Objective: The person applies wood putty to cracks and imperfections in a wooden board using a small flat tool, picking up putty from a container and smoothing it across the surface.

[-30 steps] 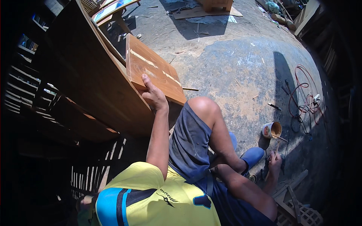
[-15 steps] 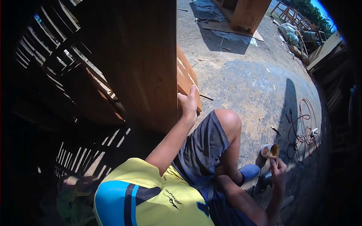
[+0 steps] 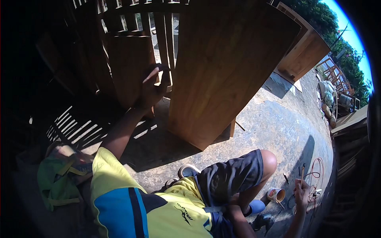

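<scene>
A large brown wooden cabinet panel (image 3: pixel 226 75) stands tilted in front of me. My left hand (image 3: pixel 154 89) is raised in shade just beside the panel's left edge, its thumb and fingers apart, and nothing clear shows in it. Low on the right, my right hand (image 3: pixel 302 192) is closed on a thin light-brown stick (image 3: pixel 303 173) that points upward. Close by on the ground is an open can (image 3: pixel 276 194) with tan contents. A pale strip (image 3: pixel 281 205) shows at the can's lower rim; whether it rests inside cannot be made out.
A dark power drill (image 3: pixel 262 222) lies by my blue shoe (image 3: pixel 256 206). Red and black cords (image 3: pixel 316 170) coil beyond my right hand, near a dark pen-like thing (image 3: pixel 285 178). Another cabinet (image 3: pixel 303 51) stands farther back. A green bag (image 3: pixel 55 182) sits at left, below slatted fencing.
My left hand has let go of the cabinet's right side and moved to its left edge. My right hand has drawn away from the can with a thin stick. The view has swung left.
</scene>
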Tool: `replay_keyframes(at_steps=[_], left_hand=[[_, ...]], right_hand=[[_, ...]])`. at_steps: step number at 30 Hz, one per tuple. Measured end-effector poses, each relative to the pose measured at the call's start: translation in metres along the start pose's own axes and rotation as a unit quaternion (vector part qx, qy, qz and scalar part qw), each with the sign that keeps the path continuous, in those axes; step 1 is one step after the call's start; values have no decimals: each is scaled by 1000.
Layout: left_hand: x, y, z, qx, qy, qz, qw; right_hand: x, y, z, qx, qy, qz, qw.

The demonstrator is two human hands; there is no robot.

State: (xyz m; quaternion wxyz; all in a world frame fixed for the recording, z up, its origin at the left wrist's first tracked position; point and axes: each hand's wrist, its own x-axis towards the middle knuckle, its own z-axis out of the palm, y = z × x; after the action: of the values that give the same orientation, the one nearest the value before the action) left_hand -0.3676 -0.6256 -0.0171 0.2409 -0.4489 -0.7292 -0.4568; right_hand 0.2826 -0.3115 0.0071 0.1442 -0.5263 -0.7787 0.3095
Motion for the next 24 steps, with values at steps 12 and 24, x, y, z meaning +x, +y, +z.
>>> replay_keyframes(at_steps=[12, 24], left_hand=[[76, -219, -47, 270, 82, 59, 958], [54, -216, -142, 336, 81, 141, 928]], right_hand=[[22, -16, 18, -19, 64, -23, 998], [19, 47, 9, -18, 46, 45, 998]])
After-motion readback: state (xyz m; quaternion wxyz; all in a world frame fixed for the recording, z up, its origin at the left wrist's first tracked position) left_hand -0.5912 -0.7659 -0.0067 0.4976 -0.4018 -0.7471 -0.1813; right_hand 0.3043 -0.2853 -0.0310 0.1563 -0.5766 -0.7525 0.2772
